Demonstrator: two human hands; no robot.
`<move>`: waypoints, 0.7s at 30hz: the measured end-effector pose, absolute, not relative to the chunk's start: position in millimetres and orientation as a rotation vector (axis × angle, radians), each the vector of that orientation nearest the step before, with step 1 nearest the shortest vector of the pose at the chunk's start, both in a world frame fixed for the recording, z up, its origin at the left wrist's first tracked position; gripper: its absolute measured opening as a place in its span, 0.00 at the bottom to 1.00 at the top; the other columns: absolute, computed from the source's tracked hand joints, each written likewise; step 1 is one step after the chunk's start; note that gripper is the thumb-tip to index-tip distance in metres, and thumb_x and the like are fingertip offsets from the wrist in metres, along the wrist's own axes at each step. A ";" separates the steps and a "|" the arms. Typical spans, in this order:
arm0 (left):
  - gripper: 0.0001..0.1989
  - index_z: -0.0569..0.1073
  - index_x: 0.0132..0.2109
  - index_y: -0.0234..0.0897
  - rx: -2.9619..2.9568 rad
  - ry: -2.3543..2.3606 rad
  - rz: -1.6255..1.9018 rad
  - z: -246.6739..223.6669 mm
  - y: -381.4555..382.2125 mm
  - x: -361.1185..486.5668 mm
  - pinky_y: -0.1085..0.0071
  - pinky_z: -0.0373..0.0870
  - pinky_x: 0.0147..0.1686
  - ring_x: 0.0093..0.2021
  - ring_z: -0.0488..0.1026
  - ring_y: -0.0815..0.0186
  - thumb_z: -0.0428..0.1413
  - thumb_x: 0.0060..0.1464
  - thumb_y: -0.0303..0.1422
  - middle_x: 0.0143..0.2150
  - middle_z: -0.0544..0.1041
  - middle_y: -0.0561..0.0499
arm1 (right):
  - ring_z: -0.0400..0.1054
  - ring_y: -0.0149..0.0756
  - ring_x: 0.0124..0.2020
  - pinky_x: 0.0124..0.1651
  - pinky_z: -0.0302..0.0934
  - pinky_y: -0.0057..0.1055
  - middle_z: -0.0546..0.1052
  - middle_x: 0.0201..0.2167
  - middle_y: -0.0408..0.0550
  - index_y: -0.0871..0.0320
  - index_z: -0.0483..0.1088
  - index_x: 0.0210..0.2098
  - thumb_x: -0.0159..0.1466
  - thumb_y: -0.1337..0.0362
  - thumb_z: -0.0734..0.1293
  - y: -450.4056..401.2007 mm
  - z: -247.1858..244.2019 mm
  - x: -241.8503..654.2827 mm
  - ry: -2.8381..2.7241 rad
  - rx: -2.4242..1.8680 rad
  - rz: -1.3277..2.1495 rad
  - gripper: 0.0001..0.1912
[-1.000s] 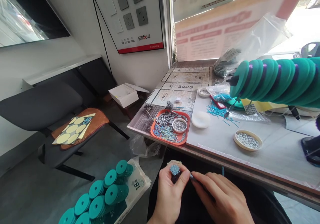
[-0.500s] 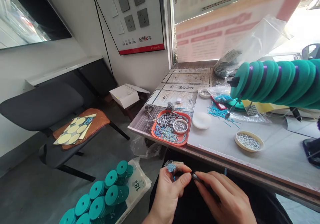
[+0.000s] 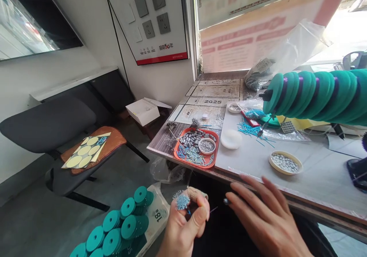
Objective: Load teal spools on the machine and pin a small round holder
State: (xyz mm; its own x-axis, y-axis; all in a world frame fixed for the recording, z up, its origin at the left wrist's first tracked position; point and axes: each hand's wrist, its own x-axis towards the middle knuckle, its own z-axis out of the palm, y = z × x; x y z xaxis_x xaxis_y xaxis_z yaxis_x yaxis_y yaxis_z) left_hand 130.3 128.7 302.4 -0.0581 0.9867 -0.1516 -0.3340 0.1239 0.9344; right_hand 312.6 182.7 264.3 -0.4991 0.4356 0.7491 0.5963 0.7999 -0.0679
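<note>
My left hand (image 3: 187, 219) is closed around a bundle of thin wires with pale blue ends (image 3: 182, 202), which fan out above the fist. A tan wrap shows on one finger, and a thin strand pokes out on the right side of the fist. My right hand (image 3: 259, 213) is apart from the left, its upper fingers stretched out, with a small grey metal weight (image 3: 226, 201) at the tips of the lower ones. Ahead, an orange tray (image 3: 175, 158) holds grey barrel-shaped weights (image 3: 190, 138), thin blue pieces (image 3: 191, 155) and a round dish of tiny metal beads (image 3: 207, 146).
A cream dish of silvery pieces (image 3: 286, 162) and a white round lid (image 3: 231, 139) lie on the table (image 3: 252, 161). Teal foam discs (image 3: 315, 96) hang on a rod at right. More teal spools (image 3: 111, 240) stand low left, near a chair (image 3: 48, 121).
My hands have parted: the left shifted left and down with its bundle, the right drew back and stretched its upper fingers. The grey weight remains at the right fingertips.
</note>
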 end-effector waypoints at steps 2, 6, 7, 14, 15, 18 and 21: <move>0.14 0.70 0.30 0.36 0.817 1.130 1.325 309.7 125.5 127.9 0.76 0.41 0.18 0.17 0.48 0.80 0.60 0.49 0.43 0.23 0.61 0.57 | 0.49 0.54 0.63 0.59 0.45 0.57 0.75 0.46 0.55 0.59 0.72 0.41 0.65 0.74 0.56 188.3 267.3 320.2 -2.224 -0.818 -0.366 0.14; 0.13 0.72 0.26 0.38 1.041 1.298 1.406 319.4 126.1 133.1 0.72 0.56 0.24 0.22 0.60 0.70 0.61 0.47 0.43 0.21 0.66 0.52 | 0.44 0.59 0.64 0.57 0.45 0.64 0.71 0.51 0.59 0.61 0.71 0.43 0.62 0.74 0.57 190.5 275.8 315.8 -2.234 -0.896 -0.429 0.15; 0.12 0.73 0.24 0.39 1.131 1.354 1.421 320.3 127.0 135.1 0.70 0.58 0.26 0.23 0.63 0.67 0.61 0.47 0.42 0.21 0.68 0.51 | 0.49 0.57 0.62 0.56 0.50 0.61 0.71 0.51 0.58 0.61 0.70 0.45 0.60 0.74 0.58 188.1 277.8 310.2 -2.248 -0.851 -0.354 0.16; 0.05 0.76 0.24 0.45 1.361 1.657 1.494 317.6 124.5 140.1 0.69 0.61 0.29 0.26 0.69 0.62 0.61 0.47 0.35 0.23 0.75 0.51 | 0.72 0.26 0.29 0.35 0.67 0.18 0.75 0.29 0.41 0.57 0.53 0.55 0.61 0.73 0.58 166.3 278.5 270.9 -2.037 -0.602 0.859 0.23; 0.06 0.76 0.24 0.44 1.339 1.649 1.479 316.7 123.8 140.1 0.70 0.61 0.29 0.26 0.69 0.62 0.60 0.47 0.36 0.22 0.74 0.51 | 0.69 0.25 0.25 0.31 0.65 0.16 0.72 0.26 0.38 0.55 0.57 0.50 0.62 0.71 0.59 165.5 276.6 270.2 -2.009 -0.636 0.930 0.17; 0.08 0.74 0.25 0.40 1.291 1.571 1.385 313.4 130.2 135.6 0.71 0.62 0.28 0.25 0.68 0.64 0.59 0.49 0.37 0.22 0.72 0.51 | 0.64 0.24 0.20 0.24 0.61 0.15 0.68 0.22 0.36 0.54 0.62 0.33 0.65 0.68 0.59 166.4 271.0 274.3 -1.957 -0.744 0.942 0.04; 0.08 0.72 0.28 0.37 1.380 1.638 1.304 311.5 157.3 112.7 0.73 0.64 0.30 0.28 0.69 0.66 0.56 0.52 0.35 0.26 0.72 0.51 | 0.63 0.24 0.20 0.23 0.60 0.15 0.68 0.21 0.37 0.54 0.63 0.30 0.65 0.67 0.59 168.4 269.4 281.5 -1.899 -0.795 0.901 0.06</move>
State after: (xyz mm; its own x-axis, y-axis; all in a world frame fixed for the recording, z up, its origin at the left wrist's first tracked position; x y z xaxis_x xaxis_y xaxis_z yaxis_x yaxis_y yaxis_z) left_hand 112.7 157.3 311.5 -0.2591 0.9570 0.1302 0.3413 -0.0354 0.9393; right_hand 281.5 168.4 269.4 -0.4226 0.7989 0.4280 0.1736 0.5349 -0.8269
